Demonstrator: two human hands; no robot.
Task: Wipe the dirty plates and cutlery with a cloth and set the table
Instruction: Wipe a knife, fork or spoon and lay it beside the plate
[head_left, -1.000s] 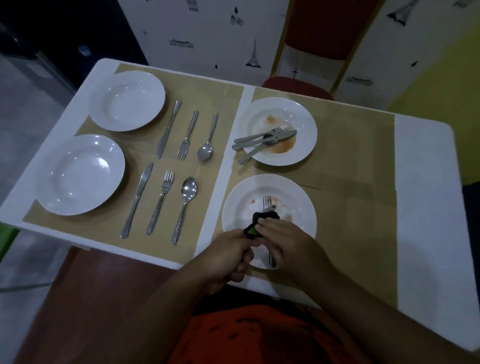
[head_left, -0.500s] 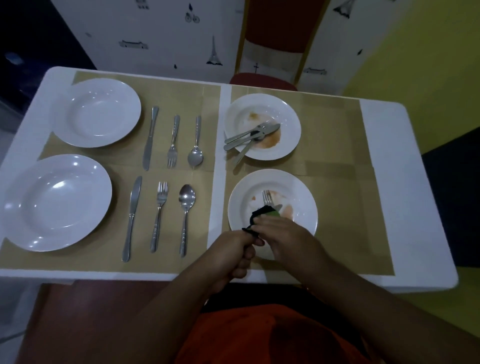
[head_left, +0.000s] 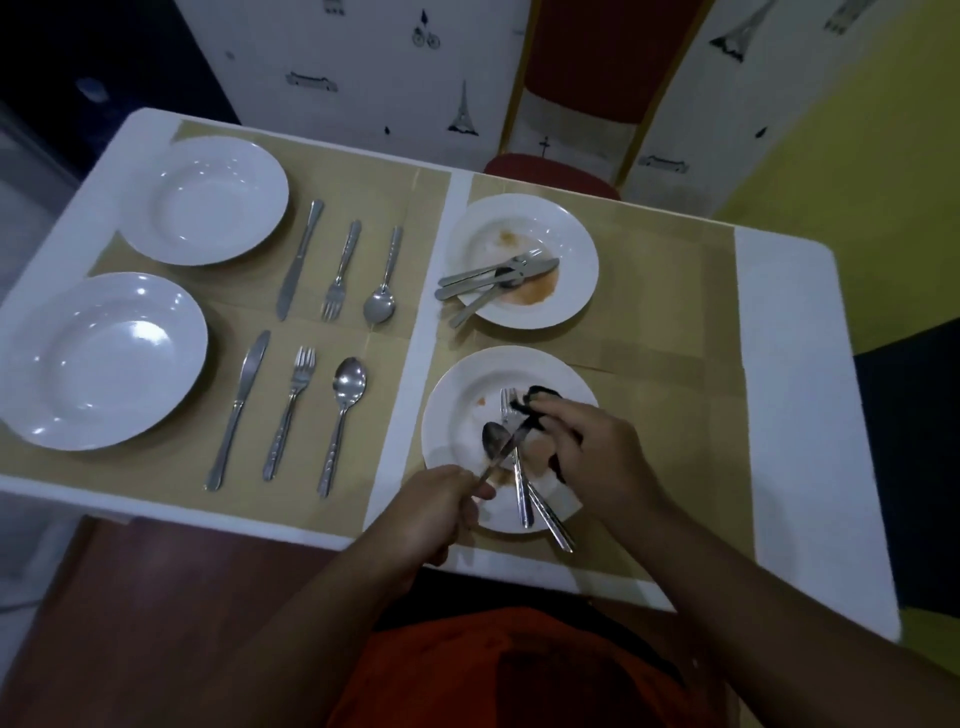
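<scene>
The left hand (head_left: 434, 512) is curled round the handle of a knife (head_left: 506, 447). Its blade slants up and away into a dark cloth (head_left: 540, 397), which the right hand (head_left: 597, 452) bunches in its fingers round the blade's tip. Directly under both grips lies a stained plate (head_left: 447, 405), with a fork (head_left: 519, 483) and a spoon (head_left: 492, 439) resting on it. Beyond the hands a second dirty plate (head_left: 576, 244) carries more used cutlery (head_left: 488, 278), and out past the left hand lie rows of laid-out cutlery (head_left: 298, 410) beside two clean plates (head_left: 104, 358).
</scene>
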